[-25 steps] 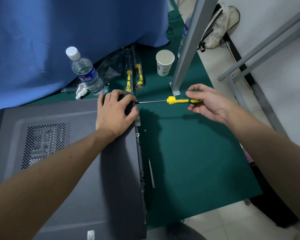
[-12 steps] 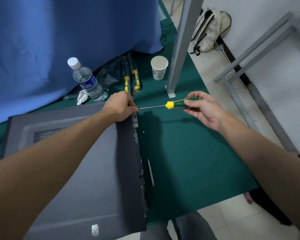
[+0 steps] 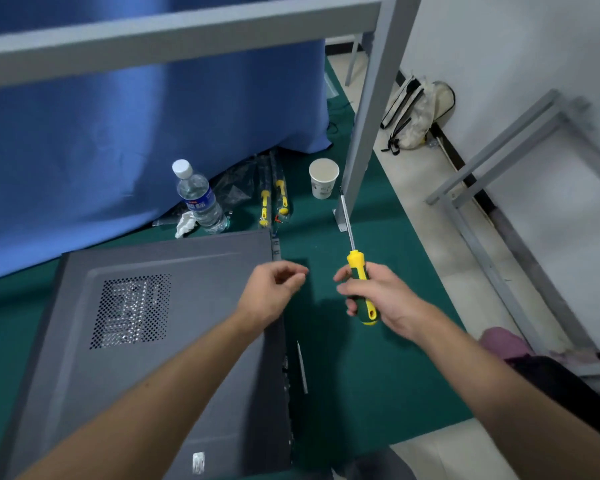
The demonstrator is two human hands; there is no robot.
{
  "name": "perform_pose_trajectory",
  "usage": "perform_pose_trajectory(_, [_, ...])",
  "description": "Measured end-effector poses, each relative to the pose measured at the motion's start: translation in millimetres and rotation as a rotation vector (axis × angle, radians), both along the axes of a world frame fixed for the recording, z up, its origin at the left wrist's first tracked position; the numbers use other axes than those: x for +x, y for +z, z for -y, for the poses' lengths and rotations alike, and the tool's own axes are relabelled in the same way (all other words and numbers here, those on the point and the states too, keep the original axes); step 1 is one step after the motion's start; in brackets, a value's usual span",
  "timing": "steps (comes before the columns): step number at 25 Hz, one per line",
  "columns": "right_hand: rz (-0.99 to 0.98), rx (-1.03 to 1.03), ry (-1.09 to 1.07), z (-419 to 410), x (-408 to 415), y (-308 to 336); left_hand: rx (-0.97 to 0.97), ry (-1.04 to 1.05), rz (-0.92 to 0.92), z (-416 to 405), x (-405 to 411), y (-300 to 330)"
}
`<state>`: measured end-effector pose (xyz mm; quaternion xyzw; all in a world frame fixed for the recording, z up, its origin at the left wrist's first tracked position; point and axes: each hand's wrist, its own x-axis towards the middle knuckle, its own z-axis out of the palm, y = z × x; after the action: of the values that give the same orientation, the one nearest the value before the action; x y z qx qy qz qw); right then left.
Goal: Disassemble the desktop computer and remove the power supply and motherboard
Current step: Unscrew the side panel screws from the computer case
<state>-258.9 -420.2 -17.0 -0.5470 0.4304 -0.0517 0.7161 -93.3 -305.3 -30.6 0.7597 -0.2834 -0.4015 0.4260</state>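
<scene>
Curtain [image 3: 118, 140] in blue hangs at 10 o'clock behind the green bench [image 3: 378, 375]. A grey computer case [image 3: 146, 341] lies on its side at 8 o'clock, its vent grille facing up and its side panel on. At 11 o'clock, just beyond the case's far edge, a water bottle [image 3: 200, 199] stands beside a crumpled tissue [image 3: 184, 225]. Two packaged screwdrivers [image 3: 272, 199] lie at 12 o'clock, with a paper cup [image 3: 323, 178] just to their right, near a grey metal post [image 3: 364, 140].

The left hand [image 3: 274, 296] hovers over the case's right edge, fingers curled with thumb and fingertips drawn together; whether they pinch something small I cannot tell. The right hand [image 3: 378, 299], near it above the bench, grips the yellow-and-green handle of a screwdriver [image 3: 357, 271], whose shaft points toward 12 o'clock. A pale bag [image 3: 416, 112] leans against the wall at 1 o'clock.
</scene>
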Motion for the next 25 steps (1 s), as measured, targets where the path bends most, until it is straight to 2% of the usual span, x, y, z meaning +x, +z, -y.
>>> perform_pose_trajectory(2, [-0.013,-0.197,-0.035,-14,12,7,-0.007,0.058,-0.259,-9,-10,5])
perform_pose_trajectory(5, [-0.036,-0.293,0.038,-29,24,13,0.002,0.094,-0.477,-16,-12,13])
perform_pose_trajectory(11, [-0.061,-0.361,0.058,-46,43,16,-0.072,0.196,-0.752,-25,2,20])
perform_pose_trajectory(16, [-0.150,-0.417,0.053,-52,48,4,-0.008,0.188,-0.803,-29,10,16])
perform_pose_trajectory(17, [-0.166,-0.424,0.042,-53,49,0,-0.007,0.179,-0.721,-29,10,15])
perform_pose_trajectory(18, [-0.174,-0.420,0.001,-52,50,-6,-0.009,0.165,-0.511,-30,14,13])
perform_pose_trajectory(21, [-0.221,-0.349,-0.209,-45,52,-30,0.014,0.037,0.560,-44,40,-2])
perform_pose_trajectory(22, [-0.259,-0.326,-0.243,-43,52,-41,0.060,-0.028,0.746,-52,49,-8])
perform_pose_trajectory(25, [-0.388,-0.288,-0.232,-43,58,-75,0.325,-0.159,0.890,-73,62,-32])
